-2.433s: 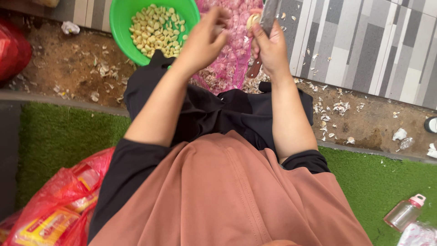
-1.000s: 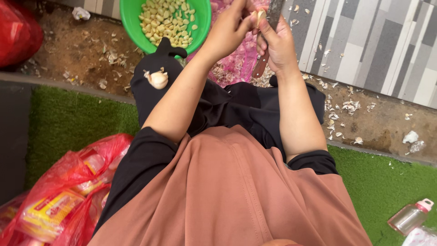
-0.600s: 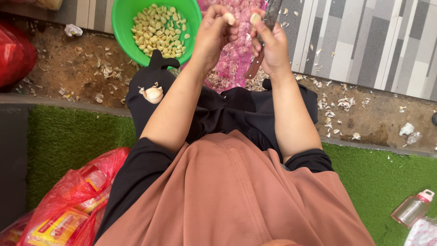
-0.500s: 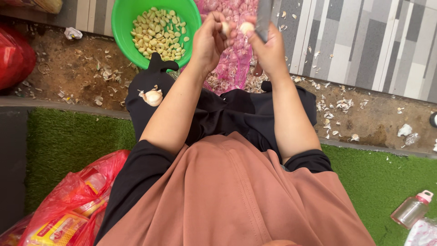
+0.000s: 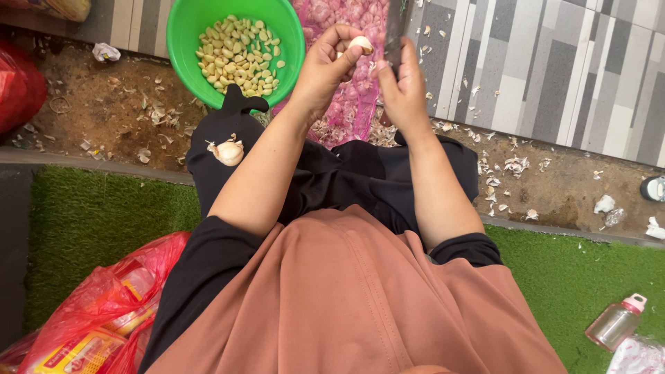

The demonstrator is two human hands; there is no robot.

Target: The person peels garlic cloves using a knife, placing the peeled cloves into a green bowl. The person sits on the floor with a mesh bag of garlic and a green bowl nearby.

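Note:
My left hand pinches a peeled garlic clove between thumb and fingers. Right beside it, my right hand is closed around a knife whose blade points up and away. Both hands hover above a pink mesh sack of garlic. To the left stands a green bowl holding many peeled cloves. A piece of unpeeled garlic bulb rests on my black-clad knee.
Garlic skins litter the dirt strip and the grey tiled floor. Green artificial turf lies at both sides. A red plastic bag sits at lower left, another red bag at far left, a small plastic bottle at lower right.
The two hands have drawn slightly apart; the clove now sits in the left hand alone. A garlic piece appeared on my knee since the earliest frame.

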